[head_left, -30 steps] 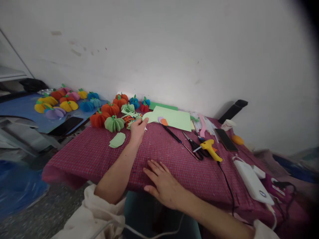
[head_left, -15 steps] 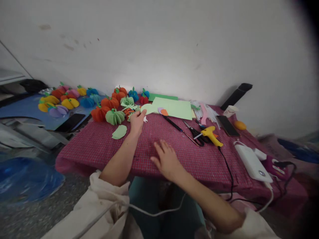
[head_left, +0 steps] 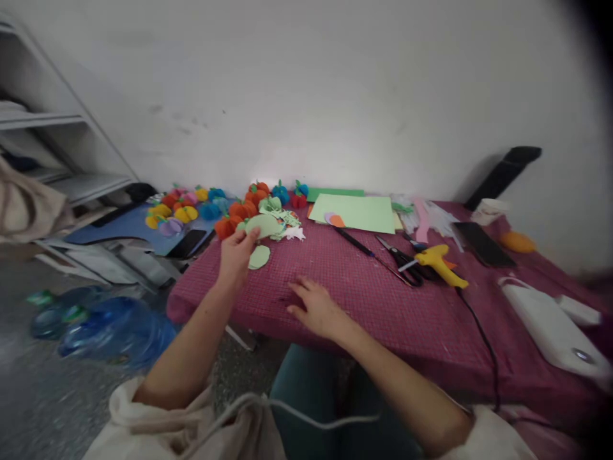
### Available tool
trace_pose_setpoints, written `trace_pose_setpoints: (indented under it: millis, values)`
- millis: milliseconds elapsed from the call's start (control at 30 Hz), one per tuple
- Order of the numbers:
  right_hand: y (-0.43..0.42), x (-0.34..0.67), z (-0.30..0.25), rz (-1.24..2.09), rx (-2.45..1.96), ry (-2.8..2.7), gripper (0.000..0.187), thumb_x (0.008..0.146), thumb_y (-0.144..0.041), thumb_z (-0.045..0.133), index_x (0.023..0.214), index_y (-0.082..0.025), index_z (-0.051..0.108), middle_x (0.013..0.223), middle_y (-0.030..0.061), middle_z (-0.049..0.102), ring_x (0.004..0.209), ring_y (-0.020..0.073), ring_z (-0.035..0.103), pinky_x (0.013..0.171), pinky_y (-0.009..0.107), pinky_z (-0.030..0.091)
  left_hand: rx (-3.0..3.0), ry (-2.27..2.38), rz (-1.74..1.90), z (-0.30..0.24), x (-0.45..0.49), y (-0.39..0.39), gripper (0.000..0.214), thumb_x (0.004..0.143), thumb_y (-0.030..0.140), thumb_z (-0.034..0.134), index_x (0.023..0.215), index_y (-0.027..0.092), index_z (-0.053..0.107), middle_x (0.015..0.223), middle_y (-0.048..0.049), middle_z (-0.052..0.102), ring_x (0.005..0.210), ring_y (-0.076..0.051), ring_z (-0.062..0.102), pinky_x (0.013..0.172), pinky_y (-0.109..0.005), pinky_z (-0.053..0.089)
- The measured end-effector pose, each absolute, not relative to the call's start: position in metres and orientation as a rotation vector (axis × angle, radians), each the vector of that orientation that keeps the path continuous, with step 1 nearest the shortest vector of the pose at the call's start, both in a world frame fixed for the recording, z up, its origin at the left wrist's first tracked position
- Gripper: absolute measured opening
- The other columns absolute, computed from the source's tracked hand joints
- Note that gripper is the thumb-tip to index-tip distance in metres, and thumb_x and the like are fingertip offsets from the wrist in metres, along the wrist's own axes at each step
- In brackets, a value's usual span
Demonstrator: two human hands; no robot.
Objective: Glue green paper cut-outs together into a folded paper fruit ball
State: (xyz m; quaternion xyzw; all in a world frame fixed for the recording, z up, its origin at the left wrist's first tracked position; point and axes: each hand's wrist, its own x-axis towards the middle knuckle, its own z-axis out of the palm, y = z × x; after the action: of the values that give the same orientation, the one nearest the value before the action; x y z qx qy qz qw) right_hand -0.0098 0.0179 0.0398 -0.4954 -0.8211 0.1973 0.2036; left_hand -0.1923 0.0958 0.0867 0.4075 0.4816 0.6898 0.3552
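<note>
Left hand [head_left: 238,250]: one, thumb and fingers clamped on the edge of a pale green paper piece [head_left: 266,225], which is held up at the left part of the table, before the paper pumpkins [head_left: 243,209]. Right hand [head_left: 313,308]: one, with nothing in it, fingers slightly apart, low over the checked cloth [head_left: 383,313]; whether it touches, I cannot tell from here. Pale green cut pieces [head_left: 259,257], lying just beneath the held one: a brush of the left wrist could scatter them. Paper scraps [head_left: 293,233], near the held piece: a same-coloured piece, if dropped there, could be lost among them. Thin paper: too tight a pinch could crease it. Scissors [head_left: 401,258] and yellow glue gun [head_left: 438,260], close together to the right: a snag on the gun's cord [head_left: 481,329] could drag both.
</note>
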Motion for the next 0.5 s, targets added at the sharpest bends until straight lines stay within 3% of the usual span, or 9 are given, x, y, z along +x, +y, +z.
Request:
trace_pose_setpoints:
  millis: [133, 233, 300, 400, 500]
  values:
    - [0.045, -0.001, 0.062, 0.709, -1.205, -1.953, 0.045, 0.079, -0.039, 0.057, 0.118, -0.016, 0.054, 0.121, 0.0116, 0.057, 0.113, 0.0209, 0.051, 0.098, 0.038, 0.037, 1.105, 1.211, 1.656, 0.077, -0.197, 0.065, 0.032, 0.060, 0.043, 0.072, 0.071, 0.013, 0.068, 0.060, -0.0005, 0.059, 0.057, -0.012, 0.052, 0.055, -0.023, 0.041]
    - [0.059, -0.001, 0.082, 1.073, -0.987, -1.867, 0.044, 0.076, -0.039, 0.060, 0.114, -0.017, 0.056, 0.108, 0.0089, 0.064, 0.095, 0.0179, 0.060, 0.083, 0.032, 0.046, 1.137, 1.206, 1.606, 0.070, -0.188, 0.049, 0.029, 0.061, 0.042, 0.072, 0.067, 0.014, 0.068, 0.060, 0.0000, 0.059, 0.060, -0.013, 0.053, 0.056, -0.023, 0.040]
    - [0.064, 0.000, 0.087, 1.177, -0.918, -1.885, 0.033, 0.076, -0.040, 0.059, 0.099, -0.017, 0.062, 0.092, 0.0048, 0.067, 0.079, 0.0154, 0.061, 0.070, 0.027, 0.047, 1.165, 1.199, 1.556, 0.068, -0.177, 0.042, 0.027, 0.060, 0.041, 0.073, 0.062, 0.015, 0.067, 0.056, 0.0011, 0.057, 0.058, -0.012, 0.052, 0.055, -0.023, 0.039]
    - [0.067, 0.009, 0.083, 1.192, -1.017, -1.842, 0.028, 0.075, -0.042, 0.058, 0.070, -0.014, 0.060, 0.058, -0.0031, 0.056, 0.051, 0.0090, 0.048, 0.049, 0.021, 0.036, 1.208, 1.173, 1.464, 0.065, -0.158, 0.039, 0.025, 0.062, 0.041, 0.071, 0.063, 0.016, 0.068, 0.056, 0.0015, 0.057, 0.056, -0.011, 0.050, 0.055, -0.022, 0.038]
    - [0.070, 0.027, 0.074, 1.186, -1.067, -1.742, 0.028, 0.072, -0.039, 0.060, 0.059, -0.016, 0.053, 0.049, -0.0072, 0.044, 0.044, 0.0063, 0.037, 0.044, 0.020, 0.027, 1.240, 1.114, 1.358, 0.062, -0.137, 0.045, 0.024, 0.063, 0.041, 0.070, 0.069, 0.017, 0.070, 0.062, 0.0001, 0.062, 0.063, -0.013, 0.054, 0.062, -0.024, 0.041]
